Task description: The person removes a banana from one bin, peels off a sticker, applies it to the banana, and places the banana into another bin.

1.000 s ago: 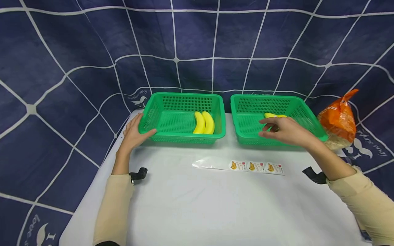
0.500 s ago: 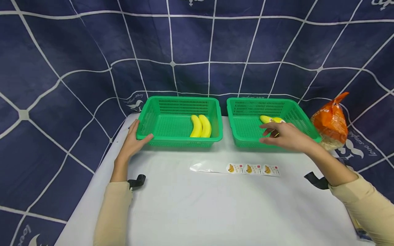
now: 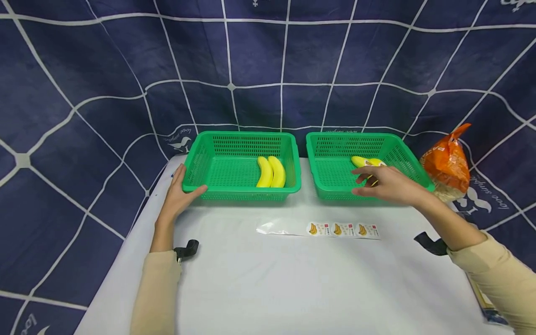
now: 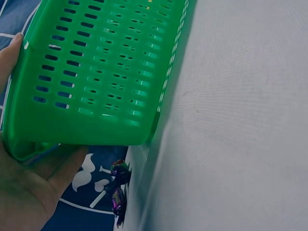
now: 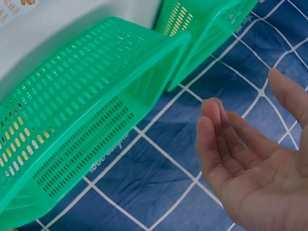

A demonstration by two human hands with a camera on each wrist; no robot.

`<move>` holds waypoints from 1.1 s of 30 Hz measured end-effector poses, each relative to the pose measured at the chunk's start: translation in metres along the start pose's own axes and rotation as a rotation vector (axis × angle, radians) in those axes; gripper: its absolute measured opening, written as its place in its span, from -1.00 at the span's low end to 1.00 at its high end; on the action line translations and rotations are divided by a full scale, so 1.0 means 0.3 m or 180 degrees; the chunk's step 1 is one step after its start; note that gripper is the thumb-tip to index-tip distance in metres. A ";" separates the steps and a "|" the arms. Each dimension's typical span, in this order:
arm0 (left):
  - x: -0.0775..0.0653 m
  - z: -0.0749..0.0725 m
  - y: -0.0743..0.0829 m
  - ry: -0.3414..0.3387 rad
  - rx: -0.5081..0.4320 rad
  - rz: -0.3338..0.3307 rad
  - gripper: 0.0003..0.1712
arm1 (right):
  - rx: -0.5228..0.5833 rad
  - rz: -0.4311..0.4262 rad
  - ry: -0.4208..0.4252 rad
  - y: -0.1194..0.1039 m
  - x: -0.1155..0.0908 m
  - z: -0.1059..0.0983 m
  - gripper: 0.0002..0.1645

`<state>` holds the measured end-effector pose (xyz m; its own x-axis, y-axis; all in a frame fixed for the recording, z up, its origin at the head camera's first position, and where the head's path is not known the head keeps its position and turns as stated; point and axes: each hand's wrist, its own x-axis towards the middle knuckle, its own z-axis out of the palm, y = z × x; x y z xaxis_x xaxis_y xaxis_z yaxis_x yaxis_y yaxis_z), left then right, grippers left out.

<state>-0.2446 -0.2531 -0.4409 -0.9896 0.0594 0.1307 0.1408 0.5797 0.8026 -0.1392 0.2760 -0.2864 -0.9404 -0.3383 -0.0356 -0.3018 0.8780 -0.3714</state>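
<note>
My left hand (image 3: pixel 177 195) rests at the near left corner of the left green basket (image 3: pixel 240 190). Its thumb lies on the front rim, and the fairly straight fingers reach along the end wall under the rim, as the left wrist view shows. Two yellow bananas (image 3: pixel 277 172) lie side by side in that basket. Over the front of the right green basket (image 3: pixel 335 190) hovers my right hand (image 3: pixel 391 186), loosely bent with nothing between thumb and fingers. Behind it are yellow bananas (image 3: pixel 361 161) with stickers on them, partly hidden by the hand.
On the white table (image 3: pixel 268 279) lies a strip of banana stickers (image 3: pixel 343 229), its left part bare backing. An orange bag (image 3: pixel 448 163) stands beside the right basket. Shiny purple wrapped pieces (image 4: pixel 120 178) lie beyond the left basket. A blue gridded cloth (image 3: pixel 259 56) hangs behind.
The head view has shifted slightly, so the whole scene sits further left. Both hands keep nearly the same places at the baskets, and the bananas have not moved.
</note>
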 end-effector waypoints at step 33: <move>0.003 0.011 -0.004 0.0054 -0.0095 -0.0076 0.27 | 0.0474 -0.0186 -0.0598 -0.216 0.348 0.037 -0.22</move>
<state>-0.2456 -0.2512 -0.4436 -0.9921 0.0319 0.1210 0.1182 0.5562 0.8226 -0.2162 0.1799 -0.2765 -0.8722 -0.4562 -0.1768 -0.3151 0.8003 -0.5102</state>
